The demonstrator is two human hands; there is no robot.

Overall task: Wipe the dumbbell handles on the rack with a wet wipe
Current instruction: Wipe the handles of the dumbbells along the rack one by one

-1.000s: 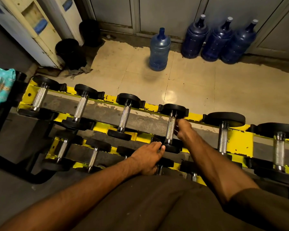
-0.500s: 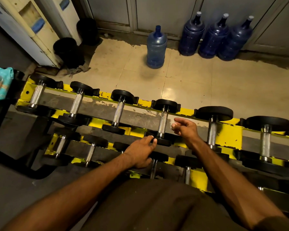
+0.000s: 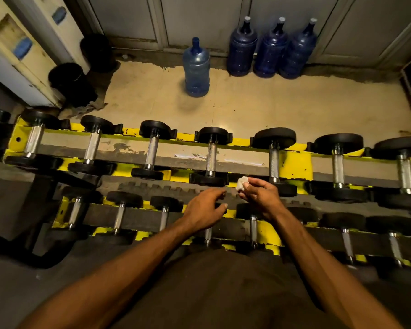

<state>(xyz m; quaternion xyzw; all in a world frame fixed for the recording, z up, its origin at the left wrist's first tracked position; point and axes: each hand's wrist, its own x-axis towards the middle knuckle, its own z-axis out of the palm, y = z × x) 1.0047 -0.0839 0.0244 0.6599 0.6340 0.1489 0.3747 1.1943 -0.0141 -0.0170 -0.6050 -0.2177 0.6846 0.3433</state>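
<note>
With fingers (image 3: 246,185) of the right hand (image 3: 259,197), pinches a balled wet wipe (image 3: 242,182) just off the front edge of the upper tier of the rack (image 3: 294,165), touching no dumbbell handle (image 3: 211,160). Holds the left hand (image 3: 204,210) loosely curled, empty, alongside. Gives no sign of handles wiped; probably leaves many to do.

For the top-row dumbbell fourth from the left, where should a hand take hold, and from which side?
Grip the knurled steel handle midway between its black heads, coming from above. It lies across the yellow rack with the heads resting on the rails, so only the bar's top is bare. The right hand, pinching the wipe, is nearest.
</note>
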